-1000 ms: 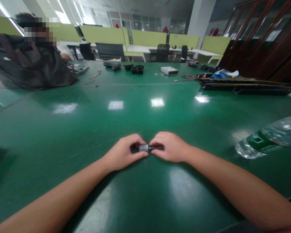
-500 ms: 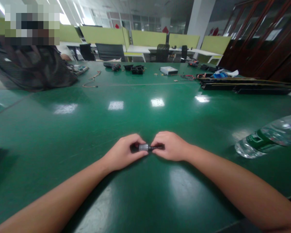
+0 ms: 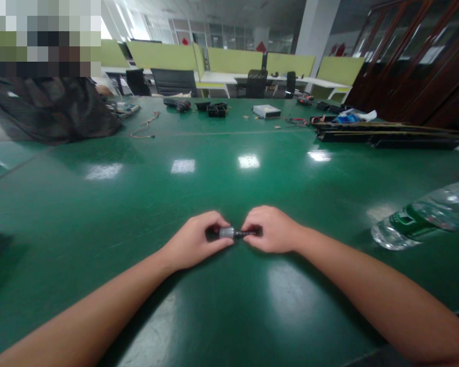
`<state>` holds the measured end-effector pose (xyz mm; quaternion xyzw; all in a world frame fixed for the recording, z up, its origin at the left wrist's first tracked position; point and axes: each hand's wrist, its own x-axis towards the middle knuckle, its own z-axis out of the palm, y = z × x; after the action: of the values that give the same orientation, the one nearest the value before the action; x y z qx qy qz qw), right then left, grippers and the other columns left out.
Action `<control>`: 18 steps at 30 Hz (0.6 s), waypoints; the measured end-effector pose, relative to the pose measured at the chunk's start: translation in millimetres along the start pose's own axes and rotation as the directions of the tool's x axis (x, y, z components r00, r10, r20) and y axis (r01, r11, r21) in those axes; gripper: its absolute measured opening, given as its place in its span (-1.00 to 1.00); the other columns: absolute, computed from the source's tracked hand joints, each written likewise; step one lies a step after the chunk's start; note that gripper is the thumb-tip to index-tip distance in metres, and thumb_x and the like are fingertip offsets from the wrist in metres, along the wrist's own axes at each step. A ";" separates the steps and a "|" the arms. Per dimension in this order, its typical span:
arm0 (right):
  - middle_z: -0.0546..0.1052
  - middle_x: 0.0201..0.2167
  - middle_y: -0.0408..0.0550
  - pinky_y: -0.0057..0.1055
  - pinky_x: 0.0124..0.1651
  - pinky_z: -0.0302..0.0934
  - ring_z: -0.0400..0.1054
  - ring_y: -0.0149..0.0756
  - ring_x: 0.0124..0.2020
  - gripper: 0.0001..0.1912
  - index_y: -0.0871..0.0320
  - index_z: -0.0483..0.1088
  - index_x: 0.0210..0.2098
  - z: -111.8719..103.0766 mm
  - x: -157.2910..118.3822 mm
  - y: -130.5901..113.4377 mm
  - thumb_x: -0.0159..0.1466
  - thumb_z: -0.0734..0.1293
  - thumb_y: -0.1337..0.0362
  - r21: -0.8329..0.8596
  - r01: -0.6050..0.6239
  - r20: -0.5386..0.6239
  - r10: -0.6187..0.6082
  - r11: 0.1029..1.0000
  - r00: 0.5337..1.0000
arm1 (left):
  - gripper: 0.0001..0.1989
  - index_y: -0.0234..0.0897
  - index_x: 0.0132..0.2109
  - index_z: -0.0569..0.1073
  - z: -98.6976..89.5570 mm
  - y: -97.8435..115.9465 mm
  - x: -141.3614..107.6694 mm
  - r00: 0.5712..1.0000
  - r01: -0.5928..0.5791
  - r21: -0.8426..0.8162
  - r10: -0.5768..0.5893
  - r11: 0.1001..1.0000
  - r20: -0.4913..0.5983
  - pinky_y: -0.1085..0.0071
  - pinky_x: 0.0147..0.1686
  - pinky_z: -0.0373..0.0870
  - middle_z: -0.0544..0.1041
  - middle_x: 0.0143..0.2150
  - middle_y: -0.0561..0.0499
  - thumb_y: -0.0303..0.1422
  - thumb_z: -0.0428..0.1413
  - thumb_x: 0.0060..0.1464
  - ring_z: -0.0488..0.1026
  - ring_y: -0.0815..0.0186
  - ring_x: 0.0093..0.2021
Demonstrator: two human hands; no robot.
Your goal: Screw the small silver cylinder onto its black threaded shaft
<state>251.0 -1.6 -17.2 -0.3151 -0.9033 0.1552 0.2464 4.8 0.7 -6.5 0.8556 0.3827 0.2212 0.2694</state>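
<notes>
My left hand (image 3: 201,237) pinches a small silver-grey cylinder (image 3: 226,233) between thumb and fingers, just above the green table. From the cylinder's right end runs a thin dark rod (image 3: 240,234). Around this rod, the thumb and fingertips of my right hand (image 3: 271,229) are closed. Part of the rod is covered by the right fingers, and the cylinder's left end lies in shadow within the left hand. Both pieces line up in one level row. Whether they are one part or two joined parts, I cannot tell.
A clear water bottle (image 3: 416,219) lies on its side at the right. Dark strips (image 3: 390,136) stretch along the back right. A grey box (image 3: 266,111), black parts (image 3: 217,109) and a cable (image 3: 143,130) lie farther back. A person in dark clothing (image 3: 53,104) is at the far left.
My right hand has shifted slightly to the right along the rod, so more of the rod shows between the hands. My left hand stays nearly still.
</notes>
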 end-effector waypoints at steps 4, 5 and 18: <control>0.56 -0.40 -0.10 -0.38 -0.16 0.22 0.40 -0.31 -0.33 -0.92 0.17 0.52 -0.33 -0.9 -0.7 3.4 0.18 0.43 0.30 0.003 -0.008 0.004 0.008 1.000 1.000 | -0.78 -0.26 -0.18 0.51 -0.6 -0.7 -0.6 1.000 -0.002 0.008 0.002 1.000 -0.006 0.38 -0.23 0.38 0.53 -0.26 0.03 -0.21 0.25 0.14 0.47 0.27 -0.26; 0.57 -0.40 -0.10 -0.38 -0.15 0.22 0.40 -0.31 -0.33 -0.92 0.17 0.52 -0.33 -1.2 -0.7 4.2 0.18 0.43 0.29 -0.001 -0.012 0.003 0.012 1.000 1.000 | -0.78 -0.26 -0.18 0.50 -0.7 -1.2 -0.7 1.000 -0.001 0.011 0.001 1.000 -0.010 0.38 -0.24 0.38 0.53 -0.26 0.03 -0.21 0.24 0.14 0.47 0.27 -0.26; 0.56 -0.43 -0.12 -0.39 -0.20 0.23 0.39 -0.33 -0.37 -0.94 0.17 0.52 -0.37 -10.3 -3.6 16.9 0.13 0.42 0.34 -0.029 -0.033 0.005 0.034 0.999 0.999 | -0.78 -0.25 -0.15 0.49 -0.9 -3.7 -0.4 0.998 0.027 0.018 -0.027 0.999 -0.053 0.36 -0.25 0.39 0.51 -0.24 0.03 -0.21 0.23 0.15 0.46 0.27 -0.28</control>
<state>267.4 10.1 -17.3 -0.3333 -0.9007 0.1472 0.2368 2.0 2.7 -8.3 0.8467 0.4032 0.2365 0.2543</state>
